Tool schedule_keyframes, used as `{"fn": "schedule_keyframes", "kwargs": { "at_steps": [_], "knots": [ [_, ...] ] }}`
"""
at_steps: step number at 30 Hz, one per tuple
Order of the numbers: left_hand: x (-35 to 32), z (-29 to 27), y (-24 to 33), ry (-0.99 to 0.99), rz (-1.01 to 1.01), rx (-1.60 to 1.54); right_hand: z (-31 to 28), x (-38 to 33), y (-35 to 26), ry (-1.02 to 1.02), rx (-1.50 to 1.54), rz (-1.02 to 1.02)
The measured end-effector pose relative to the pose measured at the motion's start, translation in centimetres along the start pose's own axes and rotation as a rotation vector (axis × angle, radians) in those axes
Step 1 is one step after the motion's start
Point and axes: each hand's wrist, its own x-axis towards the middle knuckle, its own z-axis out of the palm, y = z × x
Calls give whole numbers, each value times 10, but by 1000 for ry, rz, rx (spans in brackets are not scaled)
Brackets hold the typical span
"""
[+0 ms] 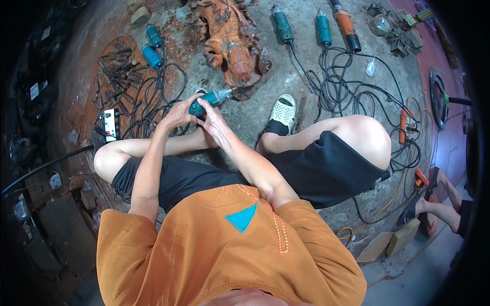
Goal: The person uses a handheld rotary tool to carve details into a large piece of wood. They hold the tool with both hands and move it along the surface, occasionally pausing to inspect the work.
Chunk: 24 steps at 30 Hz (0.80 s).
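A teal die grinder [213, 100] with a grey nose lies between my hands, its tip pointing right at the near end of a carved reddish-brown wood piece [239, 64]. I cannot tell whether the bit touches the wood. My left hand [179, 112] is wrapped round the tool's rear end. On the body, nearer me, my right hand [212, 118] grips with its thumb on top. The carving lies on the floor beyond my feet, its far end cut off by the picture's upper edge.
Two teal grinders [151, 57] lie left, beside a heap of carving tools [120, 71] and a white control box [109, 124]. More grinders [323, 29], tangled black cords [337, 81] and a small white bottle [370, 67] are right. Another person's legs [441, 208] show far right.
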Motion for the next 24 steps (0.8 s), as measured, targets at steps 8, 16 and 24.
{"fn": "schedule_keyframes", "kwargs": {
  "at_steps": [8, 16, 24],
  "knots": [
    [5, 1, -3, 49, -13, 0, -4, 17, -8, -24, -97, 38],
    [5, 3, -7, 22, -9, 2, -2, 7, -9, -22, -57, 57],
    [2, 3, 2, 6, 12, 13, -4, -2, -4, -14, 12, 6]
  ]
}}
